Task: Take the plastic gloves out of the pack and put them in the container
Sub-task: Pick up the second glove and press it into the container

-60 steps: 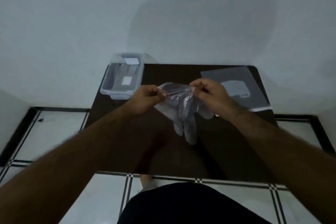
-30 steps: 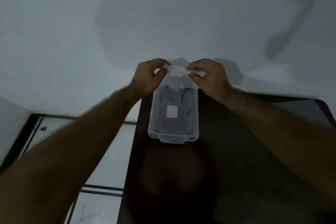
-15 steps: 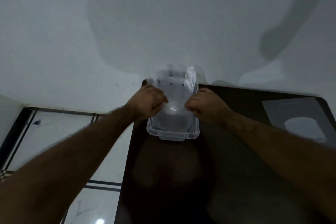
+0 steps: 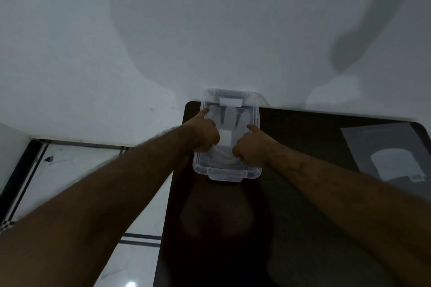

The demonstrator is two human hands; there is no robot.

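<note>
The curled fingers (image 4: 211,144) of the left hand (image 4: 204,134) hide the glove (image 4: 225,157) edge they pinch. Beneath the right hand (image 4: 253,147), the container (image 4: 225,173) rim disappears. Beyond the fingers, the glove's outline blurs into clear plastic.

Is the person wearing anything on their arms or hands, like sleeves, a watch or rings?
No. Both forearms are bare right down to the frame's edge, with no sleeves in view. The left hand and right hand are bare too: no gloves, no watch or wristband, and no rings that can be seen. Fine hair shows along both forearms.
</note>
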